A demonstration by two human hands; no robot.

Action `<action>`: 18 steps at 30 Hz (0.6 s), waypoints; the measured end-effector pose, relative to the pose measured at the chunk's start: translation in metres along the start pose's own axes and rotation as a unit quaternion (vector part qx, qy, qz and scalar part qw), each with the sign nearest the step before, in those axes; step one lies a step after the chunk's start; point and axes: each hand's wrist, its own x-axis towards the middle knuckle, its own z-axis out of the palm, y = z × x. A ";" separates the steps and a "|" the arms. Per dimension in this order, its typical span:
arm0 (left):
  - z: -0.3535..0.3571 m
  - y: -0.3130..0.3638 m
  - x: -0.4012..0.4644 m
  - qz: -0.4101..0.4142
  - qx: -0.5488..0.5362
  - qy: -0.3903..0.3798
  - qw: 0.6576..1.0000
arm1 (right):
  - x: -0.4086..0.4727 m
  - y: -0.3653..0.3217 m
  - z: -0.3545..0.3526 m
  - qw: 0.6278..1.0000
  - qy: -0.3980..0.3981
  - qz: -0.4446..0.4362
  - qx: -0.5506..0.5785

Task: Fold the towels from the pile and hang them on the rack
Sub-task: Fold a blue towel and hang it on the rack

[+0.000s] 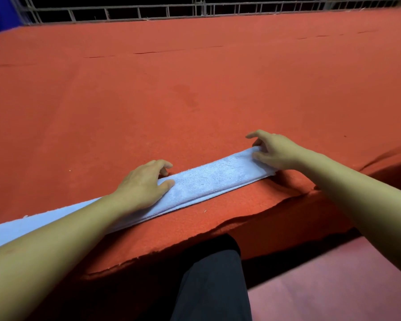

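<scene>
Pale blue towel, folded into a long narrow strip, lies along the near edge of my red felt table. My left hand presses on its middle with curled fingers, while my right hand pinches its far end.

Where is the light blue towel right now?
In the head view, the light blue towel lies folded along the near edge of the orange cloth, between the left hand and right hand.
</scene>
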 end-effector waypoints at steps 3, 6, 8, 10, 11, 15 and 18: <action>0.004 0.012 0.003 0.014 0.004 0.036 0.999 | 0.001 -0.001 0.005 0.999 -0.027 0.028 0.027; 0.006 0.029 0.007 0.062 -0.043 0.109 0.991 | 0.002 -0.008 -0.003 0.997 0.007 0.022 0.071; 0.004 0.043 0.009 0.074 -0.115 0.132 0.982 | 0.001 -0.017 -0.015 0.993 0.014 0.021 0.113; 0.000 0.061 0.010 0.049 -0.221 0.130 0.965 | -0.002 -0.030 -0.028 0.987 0.007 0.019 0.157; -0.001 0.070 0.010 0.037 -0.284 0.122 0.950 | -0.005 -0.038 -0.034 0.983 0.002 0.017 0.185; -0.010 0.110 0.008 0.003 -0.487 0.076 0.870 | -0.011 -0.078 -0.052 0.956 -0.007 0.012 0.293; -0.022 0.129 0.002 -0.025 -0.559 0.060 0.826 | -0.013 -0.115 -0.054 0.910 -0.020 0.039 0.411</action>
